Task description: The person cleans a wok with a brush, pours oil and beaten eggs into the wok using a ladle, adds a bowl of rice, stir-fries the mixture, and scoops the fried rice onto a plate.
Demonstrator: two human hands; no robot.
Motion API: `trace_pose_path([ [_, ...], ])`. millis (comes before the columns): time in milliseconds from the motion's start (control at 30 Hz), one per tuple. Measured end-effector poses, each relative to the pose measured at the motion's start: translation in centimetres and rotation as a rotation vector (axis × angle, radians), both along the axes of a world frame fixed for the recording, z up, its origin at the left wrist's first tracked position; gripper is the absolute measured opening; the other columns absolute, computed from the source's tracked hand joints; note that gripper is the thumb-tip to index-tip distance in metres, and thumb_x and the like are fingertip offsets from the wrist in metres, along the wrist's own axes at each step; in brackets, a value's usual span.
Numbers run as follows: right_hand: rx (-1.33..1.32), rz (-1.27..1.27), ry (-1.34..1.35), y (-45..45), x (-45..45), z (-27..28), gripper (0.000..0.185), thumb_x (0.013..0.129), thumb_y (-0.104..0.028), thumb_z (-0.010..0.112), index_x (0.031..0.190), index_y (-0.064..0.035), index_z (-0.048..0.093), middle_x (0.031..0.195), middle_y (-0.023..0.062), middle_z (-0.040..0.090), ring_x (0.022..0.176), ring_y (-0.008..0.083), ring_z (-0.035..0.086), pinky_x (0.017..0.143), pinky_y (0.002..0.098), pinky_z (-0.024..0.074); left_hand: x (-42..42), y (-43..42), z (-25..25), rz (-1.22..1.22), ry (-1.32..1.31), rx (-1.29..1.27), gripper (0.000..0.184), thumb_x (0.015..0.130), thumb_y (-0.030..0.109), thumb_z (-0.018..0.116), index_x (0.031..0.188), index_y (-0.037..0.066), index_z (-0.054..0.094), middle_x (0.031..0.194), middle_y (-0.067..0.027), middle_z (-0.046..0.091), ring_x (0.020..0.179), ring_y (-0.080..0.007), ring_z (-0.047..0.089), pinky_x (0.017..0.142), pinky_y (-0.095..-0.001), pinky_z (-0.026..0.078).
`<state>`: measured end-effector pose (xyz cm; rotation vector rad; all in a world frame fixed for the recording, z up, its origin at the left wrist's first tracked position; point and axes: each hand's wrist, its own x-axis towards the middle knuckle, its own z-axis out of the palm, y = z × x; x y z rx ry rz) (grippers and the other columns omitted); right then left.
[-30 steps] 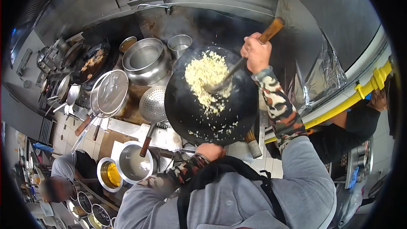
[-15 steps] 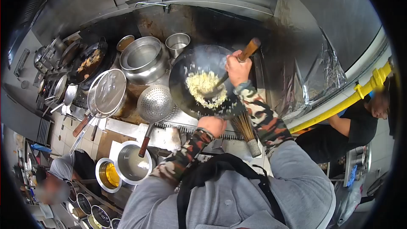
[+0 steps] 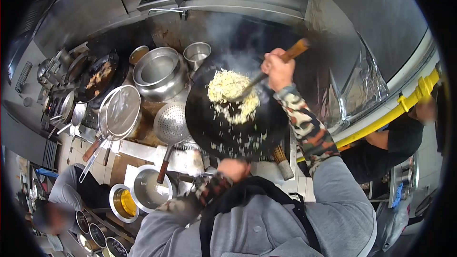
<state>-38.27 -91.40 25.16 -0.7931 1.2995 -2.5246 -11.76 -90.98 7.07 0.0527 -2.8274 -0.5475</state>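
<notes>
My right hand (image 3: pixel 280 69) is wrapped round the wooden handle of a long ladle (image 3: pixel 257 81), above the right part of a large black wok (image 3: pixel 219 135). The ladle's bowl rests in a heap of pale, chopped food (image 3: pixel 231 88) in the wok, with scattered bits towards the near side. At the wok's near edge, my left hand (image 3: pixel 234 169) is closed and blurred; what it grips is hidden. Smoke rises over the wok's far side.
Left of the wok are a perforated strainer (image 3: pixel 170 123), mesh strainers (image 3: pixel 123 110) and a steel pot (image 3: pixel 160 74). Nearer stand a bowl of cloudy liquid (image 3: pixel 152 188) and a bamboo brush (image 3: pixel 283 163). Co-workers (image 3: pixel 64 200) (image 3: pixel 402 138) are at both sides.
Over the last second the wok tilted up and away, then came back down towards me. My left hand moved with it. The ladle swung in and out, and the food shifted.
</notes>
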Motion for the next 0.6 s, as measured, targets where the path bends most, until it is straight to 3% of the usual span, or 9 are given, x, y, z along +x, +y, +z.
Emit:
trace_pose_path([
  [67,-0.014,0.038,0.032,2.0,0.7,1.3,0.018,0.081,0.002,0.053,0.066,-0.0050,0.045,0.052,0.0006,0.041,0.039,0.0109,0.037,0.040,0.0276,0.0308,-0.8,-0.8,2.8,-0.035,-0.093,0.021,0.036,0.087,0.034,0.053,0.067,0.007,0.066,0.061,-0.0135,0.063,0.054,-0.0326,0.063,0.051,-0.0443,0.051],
  [133,0.198,-0.189,0.312,1.2,1.2,-3.0,0.013,0.079,-0.002,0.060,0.069,-0.0034,0.051,0.055,0.0015,0.049,0.045,0.0099,0.047,0.043,0.0261,0.0362,-3.5,-2.5,5.4,-0.033,-0.183,0.025,0.036,0.087,0.033,0.053,0.066,0.007,0.065,0.064,-0.0137,0.064,0.057,-0.0320,0.063,0.052,-0.0450,0.051],
  [233,0.107,-0.121,0.123,-2.5,-0.3,-8.4,0.014,0.077,-0.001,0.059,0.066,-0.0041,0.051,0.056,0.0012,0.050,0.049,0.0101,0.050,0.045,0.0258,0.0380,-6.5,-3.7,-0.2,0.063,0.095,-0.039,0.035,0.086,0.036,0.054,0.065,0.009,0.065,0.064,-0.0115,0.064,0.055,-0.0306,0.062,0.050,-0.0432,0.050],
  [333,0.064,-0.054,0.079,-2.0,-0.4,-0.7,0.011,0.079,0.003,0.052,0.070,-0.0024,0.048,0.054,0.0038,0.046,0.042,0.0110,0.041,0.041,0.0276,0.0342,-2.0,-0.6,-0.5,0.062,-0.212,0.027,0.037,0.084,0.039,0.056,0.068,0.007,0.066,0.066,-0.0121,0.065,0.060,-0.0296,0.065,0.056,-0.0410,0.052],
  [367,0.004,-0.027,0.085,-1.0,0.4,2.6,0.010,0.079,0.001,0.052,0.071,-0.0024,0.049,0.053,0.0030,0.044,0.041,0.0108,0.039,0.040,0.0275,0.0335,-1.1,-0.8,-1.9,-0.035,0.030,0.058,0.038,0.085,0.040,0.056,0.069,0.007,0.067,0.067,-0.0127,0.065,0.060,-0.0300,0.065,0.056,-0.0421,0.053],
  [400,-0.045,-0.008,0.151,-0.2,0.6,4.0,0.008,0.079,0.002,0.052,0.072,-0.0021,0.050,0.052,0.0024,0.041,0.040,0.0110,0.037,0.040,0.0276,0.0330,-0.9,-1.0,-1.2,-0.039,-0.032,0.063,0.038,0.086,0.040,0.054,0.070,0.008,0.068,0.067,-0.0124,0.065,0.059,-0.0303,0.065,0.054,-0.0433,0.052],
  [467,-0.138,0.005,0.133,0.0,1.7,3.3,0.011,0.078,0.002,0.052,0.069,-0.0025,0.048,0.050,0.0022,0.040,0.039,0.0120,0.037,0.040,0.0282,0.0329,-2.5,-2.5,1.8,-0.016,-0.290,0.017,0.039,0.087,0.039,0.051,0.069,0.009,0.068,0.064,-0.0122,0.064,0.057,-0.0306,0.064,0.051,-0.0440,0.051],
  [567,0.048,0.021,-0.035,-2.9,0.9,-6.1,0.022,0.081,0.002,0.056,0.064,-0.0051,0.044,0.051,-0.0003,0.039,0.040,0.0110,0.039,0.040,0.0273,0.0336,-6.6,-5.2,0.5,0.072,-0.109,-0.037,0.040,0.088,0.036,0.049,0.066,0.008,0.066,0.064,-0.0154,0.064,0.057,-0.0331,0.064,0.052,-0.0444,0.051],
  [600,0.061,0.067,-0.088,-2.7,0.5,-4.9,0.022,0.081,0.002,0.057,0.065,-0.0061,0.044,0.050,-0.0007,0.038,0.039,0.0107,0.037,0.038,0.0280,0.0327,-7.0,-5.2,0.2,0.098,-0.098,-0.032,0.039,0.087,0.036,0.049,0.068,0.007,0.067,0.065,-0.0157,0.065,0.059,-0.0339,0.064,0.054,-0.0450,0.051],
])
